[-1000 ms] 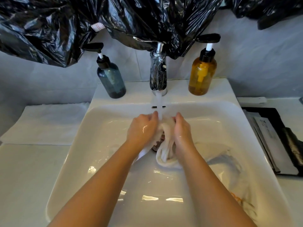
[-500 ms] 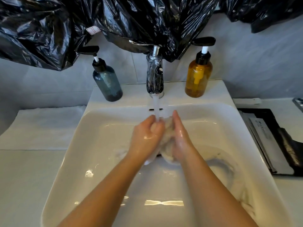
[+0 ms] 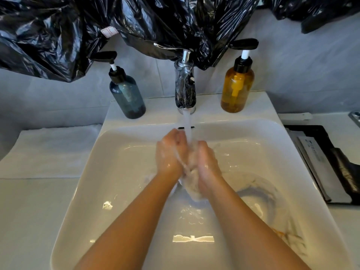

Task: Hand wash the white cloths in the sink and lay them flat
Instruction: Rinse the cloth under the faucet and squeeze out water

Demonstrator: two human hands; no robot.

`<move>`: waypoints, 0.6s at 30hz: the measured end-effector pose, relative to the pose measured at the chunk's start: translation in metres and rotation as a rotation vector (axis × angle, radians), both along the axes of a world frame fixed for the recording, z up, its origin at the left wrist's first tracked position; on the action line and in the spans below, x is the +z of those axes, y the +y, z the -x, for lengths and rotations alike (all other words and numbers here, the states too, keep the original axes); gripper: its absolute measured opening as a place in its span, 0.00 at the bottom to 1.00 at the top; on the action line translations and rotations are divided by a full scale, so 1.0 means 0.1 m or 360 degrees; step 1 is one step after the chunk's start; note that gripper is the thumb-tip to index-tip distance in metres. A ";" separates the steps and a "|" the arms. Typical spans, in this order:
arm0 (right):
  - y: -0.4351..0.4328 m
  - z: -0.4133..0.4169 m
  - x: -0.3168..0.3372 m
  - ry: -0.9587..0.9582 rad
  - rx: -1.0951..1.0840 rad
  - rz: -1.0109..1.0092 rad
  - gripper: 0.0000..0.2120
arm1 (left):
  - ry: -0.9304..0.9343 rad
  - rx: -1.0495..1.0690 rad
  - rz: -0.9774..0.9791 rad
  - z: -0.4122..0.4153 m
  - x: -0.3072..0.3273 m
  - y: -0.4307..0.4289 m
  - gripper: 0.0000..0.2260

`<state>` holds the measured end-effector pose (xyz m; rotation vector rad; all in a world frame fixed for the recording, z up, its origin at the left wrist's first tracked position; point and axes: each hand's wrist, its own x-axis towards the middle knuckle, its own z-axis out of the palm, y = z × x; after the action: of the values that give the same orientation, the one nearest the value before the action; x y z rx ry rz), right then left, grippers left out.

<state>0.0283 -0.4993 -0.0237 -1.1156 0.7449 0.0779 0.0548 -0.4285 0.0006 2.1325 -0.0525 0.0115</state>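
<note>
White cloth (image 3: pixel 191 189), hanging lengthwise downward, gripped by left hand (image 3: pixel 169 154), right hand (image 3: pixel 207 162)

Wet white cloth (image 3: pixel 191 180), bunched and sudsy, clasped between left hand (image 3: pixel 169 152) and right hand (image 3: pixel 207 162), second cloth (image 3: pixel 272 201) lying limp in white sink (image 3: pixel 120 172), right of right hand

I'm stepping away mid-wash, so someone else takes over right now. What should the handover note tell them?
Left hand and right hand both hold one bunched white cloth between them, under the running tap, over the sink.
What looks like another cloth lies in the basin at right.
A white towel lies flat on the counter at left.
Done: held cloth wetted.
Left: finish washing, wring, lay both flat.
</note>
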 end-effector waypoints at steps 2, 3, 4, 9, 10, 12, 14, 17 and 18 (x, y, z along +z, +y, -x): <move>-0.03 -0.02 0.00 0.0036 0.0041 0.0130 0.13 | -0.0005 -0.0040 -0.0128 -0.20 0.03 0.09 0.17; -0.05 -0.03 -0.01 0.0029 0.0034 0.0098 0.13 | -0.0029 -0.0081 -0.0199 -0.24 0.04 0.12 0.17; -0.06 -0.02 -0.03 0.0027 -0.0030 0.0031 0.13 | -0.0059 -0.0125 -0.0257 -0.23 0.04 0.15 0.16; 0.00 0.02 -0.12 0.0041 -0.0230 -0.0494 0.18 | -0.0129 -0.0310 -0.0254 0.09 -0.06 0.01 0.11; 0.02 0.00 -0.14 0.0030 -0.0192 -0.0419 0.15 | -0.0154 -0.0297 -0.0195 0.07 -0.07 -0.02 0.10; 0.01 0.01 -0.10 0.0018 -0.0103 -0.0146 0.13 | -0.0121 -0.0259 -0.0230 -0.09 -0.02 0.01 0.10; -0.04 0.02 -0.06 0.0008 0.0050 -0.0034 0.13 | 0.0032 -0.0329 -0.0453 -0.31 0.06 0.14 0.14; -0.12 0.01 -0.10 0.0099 0.0100 -0.0089 0.22 | 0.0430 -0.0711 -0.1289 -0.50 0.13 0.49 0.21; -0.15 0.02 -0.11 0.0116 0.0092 -0.0109 0.24 | 0.0621 -0.0770 -0.1441 -0.50 0.16 0.59 0.23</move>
<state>0.0261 -0.5139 -0.0349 -1.0736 0.7697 0.1922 0.1049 -0.3698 0.0170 2.9110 -0.4043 -0.8538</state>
